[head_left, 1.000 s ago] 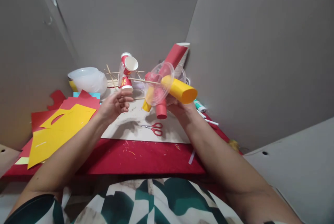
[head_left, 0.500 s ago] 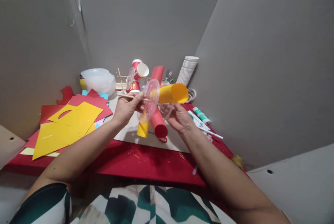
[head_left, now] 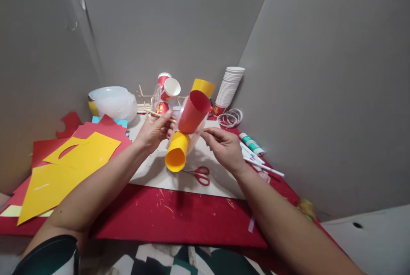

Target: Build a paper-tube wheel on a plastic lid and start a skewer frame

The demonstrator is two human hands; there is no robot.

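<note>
Above the table hangs a wheel-like piece made of clear plastic lids (head_left: 193, 140) with rolled paper tubes set between them. A red tube (head_left: 194, 112) faces me, with a yellow tube (head_left: 177, 152) below it and another yellow tube (head_left: 204, 87) behind. My left hand (head_left: 154, 132) is closed round a thin wooden stick (head_left: 152, 113) that runs toward the wheel's left side. On the opposite side, my right hand (head_left: 224, 144) has its fingertips pinched against the right lid. Whether they grip the lid or a stick end is hidden.
Red-handled scissors (head_left: 201, 176) lie on a white board (head_left: 150, 168) below the wheel. Coloured paper sheets (head_left: 77, 155) spread at left beside a plastic-wrapped bowl (head_left: 115, 104). Behind stand red paper cups (head_left: 169, 89) and a tall white cup stack (head_left: 229, 87). A glue tube (head_left: 252, 144) lies right.
The wheel has turned, bringing the red tube up toward me and a yellow one to the bottom. My right fingers have closed from an open palm into a pinch. The scissors now show.
</note>
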